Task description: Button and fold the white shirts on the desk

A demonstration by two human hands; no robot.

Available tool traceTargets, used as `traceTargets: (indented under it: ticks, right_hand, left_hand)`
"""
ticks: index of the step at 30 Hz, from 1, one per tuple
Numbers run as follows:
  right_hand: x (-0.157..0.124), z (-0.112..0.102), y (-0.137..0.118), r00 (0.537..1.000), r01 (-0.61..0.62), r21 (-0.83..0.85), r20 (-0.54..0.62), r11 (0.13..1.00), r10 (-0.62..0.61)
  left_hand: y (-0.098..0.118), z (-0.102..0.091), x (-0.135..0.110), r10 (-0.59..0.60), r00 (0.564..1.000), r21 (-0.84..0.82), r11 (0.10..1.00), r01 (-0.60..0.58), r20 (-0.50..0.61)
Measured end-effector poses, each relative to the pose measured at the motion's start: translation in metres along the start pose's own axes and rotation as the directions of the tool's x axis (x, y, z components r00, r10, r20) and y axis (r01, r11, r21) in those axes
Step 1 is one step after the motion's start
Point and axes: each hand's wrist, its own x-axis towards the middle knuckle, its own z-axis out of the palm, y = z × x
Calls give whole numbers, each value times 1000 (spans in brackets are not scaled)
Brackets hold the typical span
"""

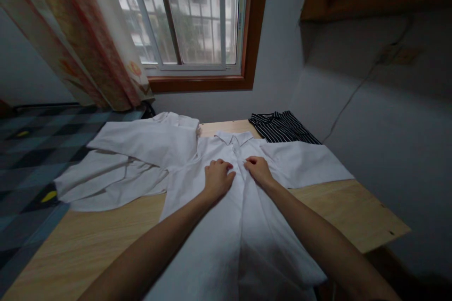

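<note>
A white collared shirt [226,235] lies spread face up on the wooden table [356,211], its collar toward the window. My left hand [218,178] rests on the shirt's chest just left of the front placket, fingers curled and pinching the cloth. My right hand [259,170] sits just right of the placket, fingers also curled onto the fabric below the collar. The two hands are almost touching at the shirt's middle.
A second white garment [134,160] lies rumpled at the table's left. A black striped shirt [280,127] lies folded at the far right corner. A bed with a dark checked cover [31,150] stands left. A window and curtain [88,37] are behind; a wall is close on the right.
</note>
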Motion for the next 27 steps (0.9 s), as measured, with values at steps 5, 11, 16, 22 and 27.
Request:
traceTargets:
  ticks: [5,11,16,22,27]
  right_hand:
    - [-2,3,5,1000,3,114,-13,994,-1]
    - [-9,2,-3,999,-21,91,-37,996,24]
    - [-19,5,-12,999,-4,-24,-31,1000,3]
    - [-24,4,-21,997,39,-223,-53,974,-52]
    - [-23,6,-28,997,49,-339,-39,940,-66]
  left_hand:
    - [16,3,16,-77,996,0,997,77,53]
    - [19,6,14,-95,994,-31,995,97,60]
    - [13,5,11,-89,993,-54,994,93,79]
    - [6,2,15,-122,988,-163,977,136,93]
    - [1,3,18,-142,982,-236,957,168,123]
